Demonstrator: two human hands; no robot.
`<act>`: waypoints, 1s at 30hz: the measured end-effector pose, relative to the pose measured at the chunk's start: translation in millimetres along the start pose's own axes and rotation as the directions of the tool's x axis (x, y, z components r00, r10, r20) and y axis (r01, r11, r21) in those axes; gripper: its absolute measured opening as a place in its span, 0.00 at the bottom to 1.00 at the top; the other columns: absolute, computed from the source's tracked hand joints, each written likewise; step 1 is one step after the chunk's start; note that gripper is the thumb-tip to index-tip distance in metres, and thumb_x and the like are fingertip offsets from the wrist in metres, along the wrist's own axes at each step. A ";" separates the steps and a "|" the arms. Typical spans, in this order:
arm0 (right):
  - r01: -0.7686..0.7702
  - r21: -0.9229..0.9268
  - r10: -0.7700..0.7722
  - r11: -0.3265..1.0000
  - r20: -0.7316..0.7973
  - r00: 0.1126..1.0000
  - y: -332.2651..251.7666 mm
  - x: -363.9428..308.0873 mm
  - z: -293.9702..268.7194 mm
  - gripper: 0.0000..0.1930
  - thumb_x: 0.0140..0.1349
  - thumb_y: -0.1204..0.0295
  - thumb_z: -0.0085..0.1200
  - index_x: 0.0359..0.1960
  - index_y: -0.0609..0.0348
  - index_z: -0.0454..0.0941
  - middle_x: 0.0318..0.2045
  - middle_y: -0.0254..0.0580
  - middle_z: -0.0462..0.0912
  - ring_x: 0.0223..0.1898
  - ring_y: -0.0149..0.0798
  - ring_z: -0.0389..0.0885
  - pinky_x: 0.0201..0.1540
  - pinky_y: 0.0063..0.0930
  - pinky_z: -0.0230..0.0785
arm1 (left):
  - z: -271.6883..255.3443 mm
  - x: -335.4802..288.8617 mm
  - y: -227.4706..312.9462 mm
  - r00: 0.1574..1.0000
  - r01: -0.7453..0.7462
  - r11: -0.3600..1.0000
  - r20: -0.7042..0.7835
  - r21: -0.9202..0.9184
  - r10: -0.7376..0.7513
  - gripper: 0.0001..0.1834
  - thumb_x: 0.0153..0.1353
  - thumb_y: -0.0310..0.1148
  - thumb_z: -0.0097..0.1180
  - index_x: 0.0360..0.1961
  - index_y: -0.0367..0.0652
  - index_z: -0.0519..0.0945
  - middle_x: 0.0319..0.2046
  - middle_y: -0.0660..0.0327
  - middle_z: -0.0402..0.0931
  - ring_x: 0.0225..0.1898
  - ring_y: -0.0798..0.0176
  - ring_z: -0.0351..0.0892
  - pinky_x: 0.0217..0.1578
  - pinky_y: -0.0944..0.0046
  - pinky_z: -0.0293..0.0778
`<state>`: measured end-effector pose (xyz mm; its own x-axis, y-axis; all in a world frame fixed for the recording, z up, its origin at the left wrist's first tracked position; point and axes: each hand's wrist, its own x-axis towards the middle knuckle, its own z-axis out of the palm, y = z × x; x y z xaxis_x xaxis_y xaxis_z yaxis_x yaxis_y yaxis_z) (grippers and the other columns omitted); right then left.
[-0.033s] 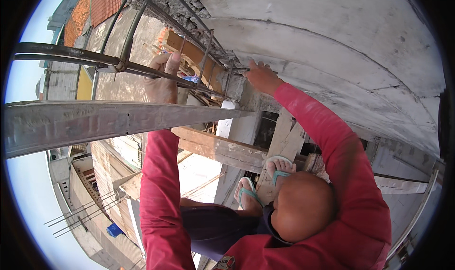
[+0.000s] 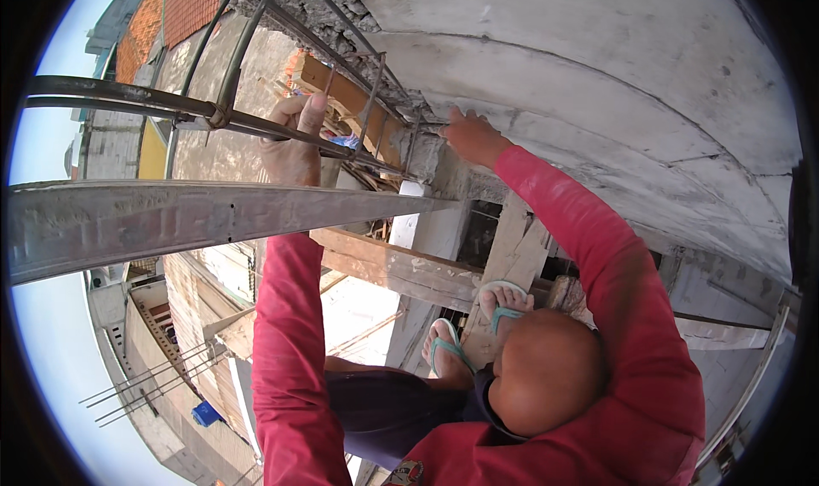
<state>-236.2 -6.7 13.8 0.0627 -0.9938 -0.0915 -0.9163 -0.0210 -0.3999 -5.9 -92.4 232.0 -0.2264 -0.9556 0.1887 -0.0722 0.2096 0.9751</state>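
Note:
Steel reinforcing bars (image 2: 192, 104), tied together by thin stirrups, run from the left toward the rough concrete edge. My left hand (image 2: 293, 141) is closed around a lower bar of this cage, thumb pointing up; part of its wrist is hidden behind a long metal beam (image 2: 128, 222). At the far end of the cage, my right hand (image 2: 475, 136) is held against the grey wall (image 2: 580, 85), fingers bent and pressed together close to the bar ends. What those fingers hold, if anything, is too small to make out.
Below are wooden planks (image 2: 401, 269), and feet in green-strapped flip-flops rest on a board (image 2: 486, 337). Broken concrete (image 2: 333, 30) borders the cage. Tiled roofs (image 2: 189, 8) and buildings lie far below at left, where thin rods (image 2: 158, 392) stick out.
My right hand has shifted and turned very slightly at the wall. The left hand keeps its hold on the bar.

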 end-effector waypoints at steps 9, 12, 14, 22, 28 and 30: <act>0.073 -0.027 -0.070 0.997 0.097 0.993 18.4 30.6 -8.2 0.12 0.65 0.73 0.56 0.48 0.56 0.85 0.54 0.59 0.82 0.53 0.62 0.85 0.52 0.56 0.79 | 2.4 5.1 0.8 1.000 -0.013 0.999 0.009 -0.039 0.013 0.13 0.65 0.37 0.74 0.36 0.40 0.84 0.24 0.72 0.77 0.25 0.80 0.69 0.25 0.75 0.62; 0.078 -0.068 -0.085 0.995 -0.112 0.990 12.2 13.4 -12.0 0.12 0.68 0.70 0.55 0.50 0.58 0.83 0.42 0.54 0.86 0.45 0.57 0.88 0.48 0.52 0.80 | 3.9 4.4 0.1 1.000 0.016 0.996 0.014 -0.092 -0.015 0.13 0.64 0.36 0.75 0.35 0.40 0.83 0.23 0.70 0.78 0.25 0.79 0.72 0.25 0.74 0.64; 0.092 -0.018 -0.092 0.996 -0.038 0.995 12.5 8.1 -20.0 0.14 0.71 0.68 0.55 0.53 0.59 0.82 0.35 0.49 0.87 0.38 0.52 0.89 0.41 0.48 0.82 | 5.3 3.6 0.8 0.999 0.031 0.992 0.022 -0.120 -0.029 0.13 0.64 0.35 0.75 0.35 0.40 0.83 0.23 0.69 0.79 0.24 0.78 0.73 0.26 0.74 0.66; -0.364 0.782 0.103 0.506 0.364 0.926 0.1 -6.4 4.5 0.26 0.69 0.60 0.63 0.62 0.62 0.71 0.32 0.47 0.81 0.24 0.43 0.82 0.24 0.38 0.73 | 8.0 3.0 6.7 1.000 0.014 0.998 0.000 -0.054 -0.014 0.13 0.64 0.35 0.75 0.35 0.39 0.82 0.24 0.66 0.81 0.24 0.77 0.76 0.25 0.74 0.69; 0.031 0.173 0.045 0.984 -0.419 0.907 -8.1 -31.0 39.5 0.22 0.71 0.62 0.61 0.58 0.63 0.71 0.32 0.52 0.84 0.25 0.57 0.80 0.35 0.43 0.77 | 6.5 3.8 3.7 1.000 0.029 0.996 0.005 -0.081 -0.029 0.13 0.64 0.34 0.74 0.36 0.39 0.82 0.23 0.66 0.82 0.23 0.76 0.77 0.24 0.75 0.69; 0.026 0.097 0.025 0.995 -0.491 0.871 -10.8 -34.4 43.8 0.20 0.71 0.60 0.60 0.54 0.63 0.74 0.30 0.50 0.83 0.25 0.57 0.79 0.36 0.44 0.76 | 6.4 3.9 3.2 1.000 0.015 0.998 0.003 -0.066 -0.015 0.12 0.65 0.34 0.74 0.36 0.39 0.82 0.23 0.65 0.82 0.23 0.77 0.77 0.24 0.75 0.69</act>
<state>-211.1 32.5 -18.7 -0.1627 -0.9196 0.3575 -0.8715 -0.0360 -0.4891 -13.3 -94.1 235.2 -0.2278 -0.9580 0.1741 -0.0112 0.1814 0.9834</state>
